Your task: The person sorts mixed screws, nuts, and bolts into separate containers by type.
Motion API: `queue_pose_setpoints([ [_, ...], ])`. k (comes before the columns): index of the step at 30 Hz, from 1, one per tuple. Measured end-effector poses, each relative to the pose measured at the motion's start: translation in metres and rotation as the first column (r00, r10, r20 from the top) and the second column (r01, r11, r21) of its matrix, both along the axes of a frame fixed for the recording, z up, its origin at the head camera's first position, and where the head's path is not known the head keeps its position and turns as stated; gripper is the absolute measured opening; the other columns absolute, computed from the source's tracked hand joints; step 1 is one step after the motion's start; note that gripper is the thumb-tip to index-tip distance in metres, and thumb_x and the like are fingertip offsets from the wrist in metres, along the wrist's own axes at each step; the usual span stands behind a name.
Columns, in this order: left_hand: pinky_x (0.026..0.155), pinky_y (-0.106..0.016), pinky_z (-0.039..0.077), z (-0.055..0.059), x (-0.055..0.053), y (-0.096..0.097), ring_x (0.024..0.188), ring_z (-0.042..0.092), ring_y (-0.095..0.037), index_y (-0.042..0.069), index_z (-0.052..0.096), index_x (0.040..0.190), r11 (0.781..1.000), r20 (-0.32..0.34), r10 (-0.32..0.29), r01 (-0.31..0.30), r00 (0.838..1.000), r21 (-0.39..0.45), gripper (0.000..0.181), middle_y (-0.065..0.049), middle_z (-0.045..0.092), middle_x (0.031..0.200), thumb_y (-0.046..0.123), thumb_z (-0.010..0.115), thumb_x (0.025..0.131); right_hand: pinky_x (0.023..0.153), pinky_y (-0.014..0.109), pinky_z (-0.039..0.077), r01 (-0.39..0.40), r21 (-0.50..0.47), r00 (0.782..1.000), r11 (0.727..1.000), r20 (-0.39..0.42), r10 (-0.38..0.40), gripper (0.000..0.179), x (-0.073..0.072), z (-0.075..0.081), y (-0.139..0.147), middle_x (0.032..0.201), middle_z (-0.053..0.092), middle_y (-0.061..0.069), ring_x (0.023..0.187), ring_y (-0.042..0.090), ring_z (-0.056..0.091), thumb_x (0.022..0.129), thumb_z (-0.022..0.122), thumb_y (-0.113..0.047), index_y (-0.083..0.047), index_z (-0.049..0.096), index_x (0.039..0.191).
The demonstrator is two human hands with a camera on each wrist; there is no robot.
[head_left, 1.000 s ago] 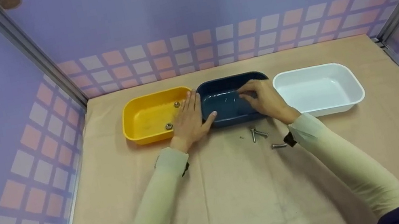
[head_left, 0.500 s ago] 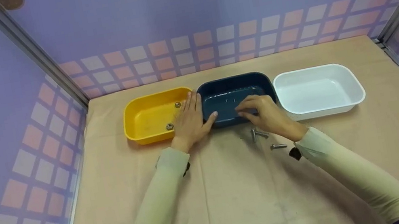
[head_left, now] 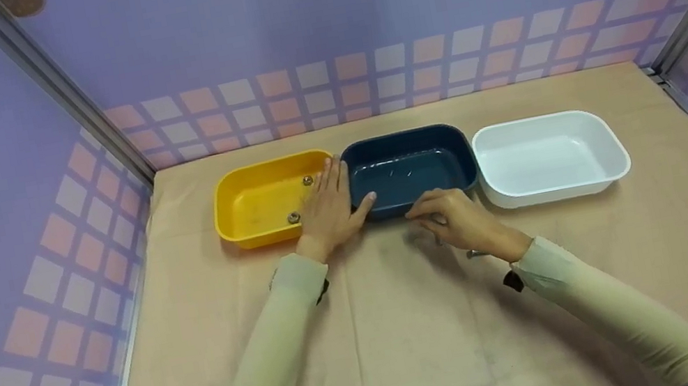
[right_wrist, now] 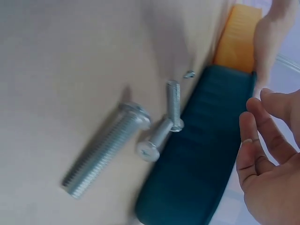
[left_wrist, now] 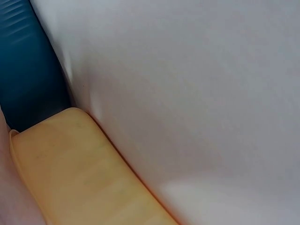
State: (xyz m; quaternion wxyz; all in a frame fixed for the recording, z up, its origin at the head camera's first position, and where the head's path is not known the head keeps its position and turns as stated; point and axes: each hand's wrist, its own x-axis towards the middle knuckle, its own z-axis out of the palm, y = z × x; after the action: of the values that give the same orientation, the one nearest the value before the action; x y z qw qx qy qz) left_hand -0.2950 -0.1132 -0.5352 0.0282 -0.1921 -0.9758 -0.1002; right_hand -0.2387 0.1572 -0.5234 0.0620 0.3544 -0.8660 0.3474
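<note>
My left hand lies with straight fingers over the adjoining rims of the yellow tray and the dark blue tray. Just past the blue tray's front edge hovers my right hand, fingers loosely bent. In the right wrist view its thumb and index fingertips are close together, with nothing visible between them. Below it on the cloth are a large bolt, two crossing bolts and a tiny screw. The right hand partly covers these in the head view.
Two nuts lie in the yellow tray. A white tray stands right of the blue one. Small bright marks show on the blue tray's floor; I cannot tell what they are. Patterned walls enclose the cloth-covered table.
My right hand has moved from over the blue tray toward me, past its front rim to above the bolts. The left hand has stayed put.
</note>
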Motion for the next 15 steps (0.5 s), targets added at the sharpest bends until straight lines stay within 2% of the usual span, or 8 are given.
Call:
queue_pose_setpoints([
  [7, 0.137, -0.046, 0.011, -0.001, -0.001, 0.0, 0.168, 0.008, -0.032, -0.002, 0.013, 0.17, 1.0, 0.008, -0.004, 0.004, 1.0, 0.0, 0.094, -0.019, 0.01, 0.179, 0.068, 0.029, 0.109, 0.086, 0.042, 0.065, -0.031, 0.049, 0.998, 0.998, -0.059, 0.033, 0.014, 0.001, -0.012, -0.002, 0.104, 0.081, 0.009, 0.099, 0.025, 0.076, 0.094, 0.078, 0.001, -0.002, 0.083, 0.106],
  [15, 0.137, -0.046, 0.011, -0.002, -0.001, 0.001, 0.168, 0.009, -0.031, -0.001, 0.013, 0.17, 1.0, 0.013, 0.004, -0.003, 1.0, -0.013, 0.094, -0.019, 0.012, 0.179, 0.068, 0.028, 0.109, 0.089, 0.044, 0.064, -0.014, 0.177, 1.0, 0.984, -0.01, 0.016, 0.015, 0.004, -0.016, -0.004, 0.102, 0.08, 0.009, 0.099, 0.027, 0.075, 0.094, 0.077, 0.002, -0.005, 0.084, 0.105],
])
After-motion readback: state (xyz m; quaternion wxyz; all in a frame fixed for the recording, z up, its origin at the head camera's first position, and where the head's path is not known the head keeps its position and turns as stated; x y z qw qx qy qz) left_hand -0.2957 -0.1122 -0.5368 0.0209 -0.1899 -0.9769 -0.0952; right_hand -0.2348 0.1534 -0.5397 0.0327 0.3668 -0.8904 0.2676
